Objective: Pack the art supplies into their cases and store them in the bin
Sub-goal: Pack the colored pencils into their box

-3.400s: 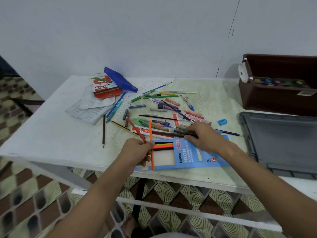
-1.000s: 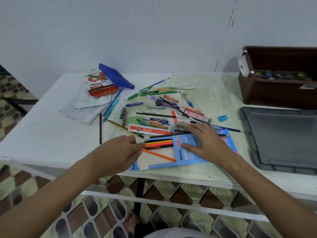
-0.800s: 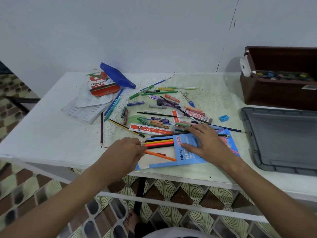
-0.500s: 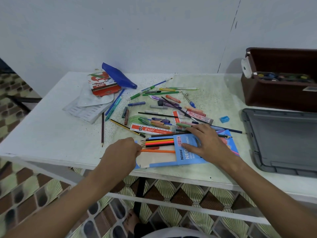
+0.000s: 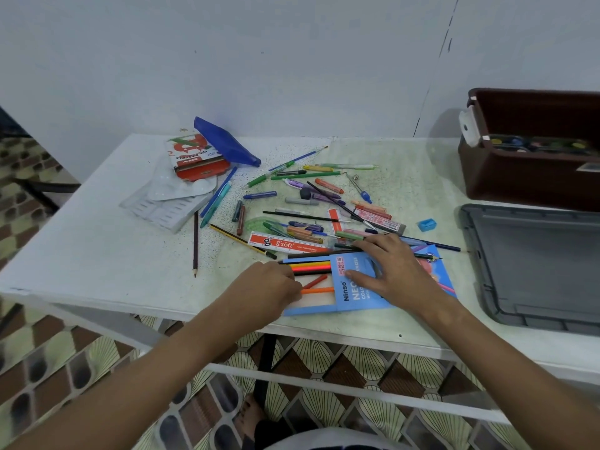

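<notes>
At table (image 5: 97,254) edge: left hand (image 5: 271,285) pinches orange pencil (image 5: 318,290)
Right hand (image 5: 394,271): flat, pinning case (image 5: 357,295)
Tip: slide it straight; keep case steady

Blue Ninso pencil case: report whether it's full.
Partly filled: the blue cardboard Ninso pencil case shows a few coloured pencils and bare tray below them.

The blue pencil case (image 5: 363,284) near the table's front edge reads "Ninso" and "NEO", the rest hidden by a hand; the red-and-white ruler (image 5: 289,244) behind it reads "g'söft"; the red-and-white box (image 5: 191,154) toward the back-left corner shows print too small to read.
</notes>
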